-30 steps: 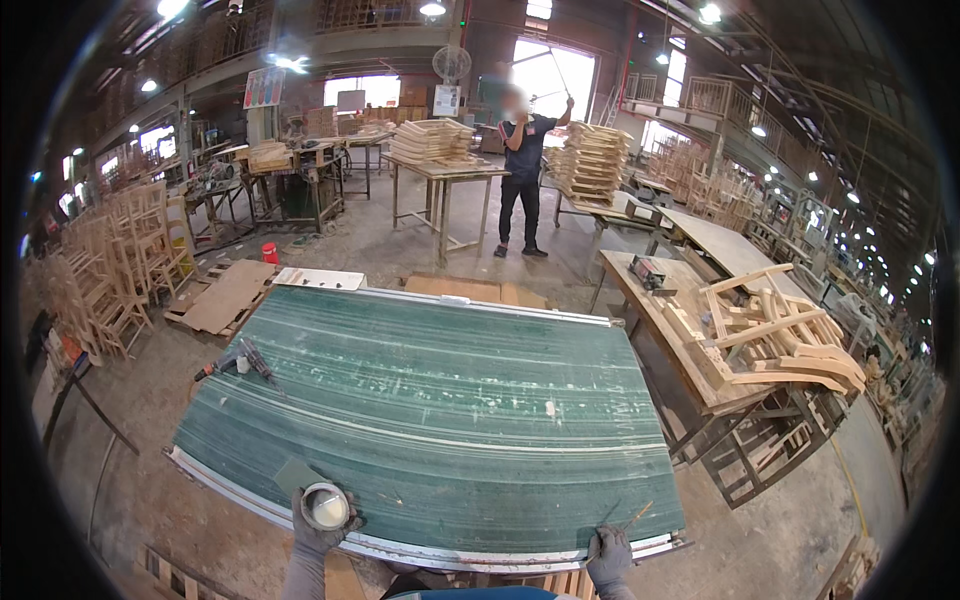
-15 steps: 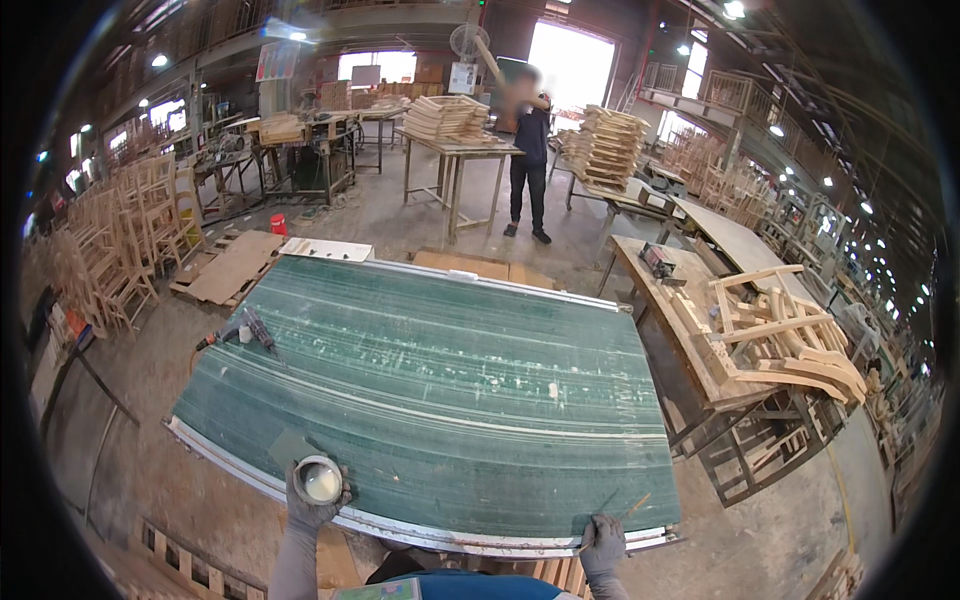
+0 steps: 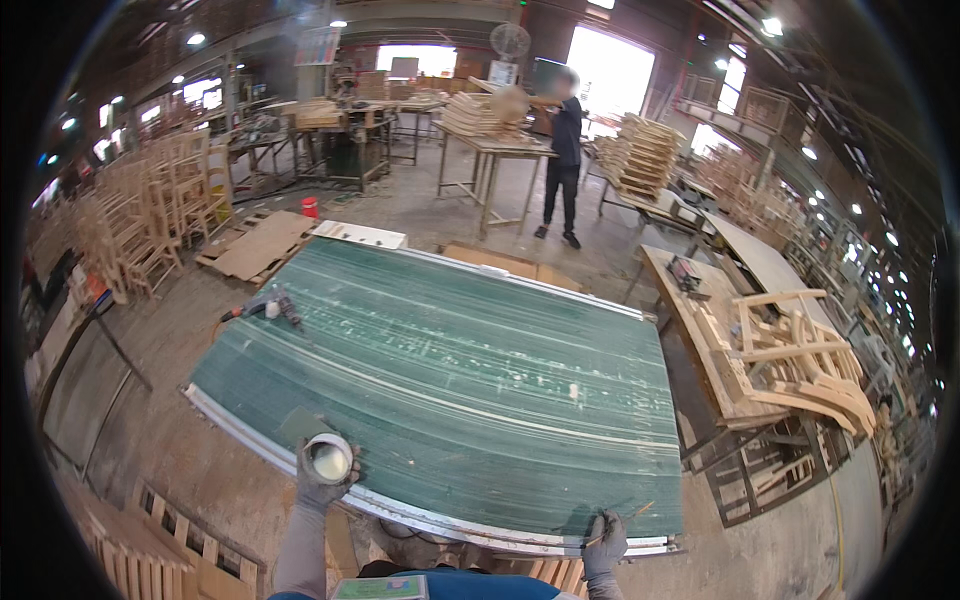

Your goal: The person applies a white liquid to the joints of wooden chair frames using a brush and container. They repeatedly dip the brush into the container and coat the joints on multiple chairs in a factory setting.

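Left hand [image 3: 322,487] closed around a round white pot [image 3: 329,458] at the green table's [image 3: 450,380] near edge; right hand [image 3: 604,545] — pinching a thin stick [image 3: 622,517] — at the near-right corner.

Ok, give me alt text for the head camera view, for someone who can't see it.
A person's gloved left hand holds a small white cup at the near edge of a large green worktable, while the gloved right hand holds a thin stick against it. Around is a furniture workshop with stacked wooden chairs.
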A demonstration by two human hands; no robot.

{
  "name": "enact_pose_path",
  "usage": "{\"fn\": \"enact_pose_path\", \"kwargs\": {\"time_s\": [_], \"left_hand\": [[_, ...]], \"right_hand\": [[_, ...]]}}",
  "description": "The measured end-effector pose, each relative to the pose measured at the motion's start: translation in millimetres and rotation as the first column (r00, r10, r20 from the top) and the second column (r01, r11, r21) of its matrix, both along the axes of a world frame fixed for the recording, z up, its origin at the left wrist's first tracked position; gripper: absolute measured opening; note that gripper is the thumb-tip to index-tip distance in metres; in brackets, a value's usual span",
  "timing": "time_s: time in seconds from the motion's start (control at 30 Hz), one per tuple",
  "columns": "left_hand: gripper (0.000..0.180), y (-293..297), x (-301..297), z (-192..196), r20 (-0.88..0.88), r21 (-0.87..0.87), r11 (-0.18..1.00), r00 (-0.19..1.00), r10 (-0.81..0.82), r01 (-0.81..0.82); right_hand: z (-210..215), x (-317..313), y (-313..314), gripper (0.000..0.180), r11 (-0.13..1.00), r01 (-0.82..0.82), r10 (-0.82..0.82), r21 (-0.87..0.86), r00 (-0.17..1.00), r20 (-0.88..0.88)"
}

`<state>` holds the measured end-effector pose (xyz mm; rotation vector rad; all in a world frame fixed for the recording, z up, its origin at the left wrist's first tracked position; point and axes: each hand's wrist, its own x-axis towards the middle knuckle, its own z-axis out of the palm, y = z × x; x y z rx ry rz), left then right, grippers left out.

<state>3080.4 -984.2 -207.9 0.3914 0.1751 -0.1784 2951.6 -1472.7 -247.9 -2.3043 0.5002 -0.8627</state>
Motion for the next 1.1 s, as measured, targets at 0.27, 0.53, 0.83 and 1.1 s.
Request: {"fn": "enact_pose_path", "kwargs": {"time_s": [0.27,0.53,0.83,1.1], "left_hand": [[0.073,4,-52,-15,0.202,-0.067,0.998,0.979,0.017,-0.004],[0.064,21,-226,38,-0.079,-0.256,0.781,0.817,0.571,-0.570],[0.076,80,-451,119,0.159,-0.199,0.562,0.540,0.827,-0.803],[0.072,84,-683,95,0.305,0.336,-0.101,0.006,0.952,-0.937]], "right_hand": [[69,91,129,0.017,0.838,-0.544,0.535,-0.041,0.805,0.256],[99,40,312,0.025,-0.045,-0.740,0.867,0.671,0.304,0.394],[90,-231,527,0.028,-0.605,-0.731,0.793,0.315,-0.518,0.321],[173,-348,582,0.038,-0.617,0.341,0.765,0.710,0.048,0.642]]}}
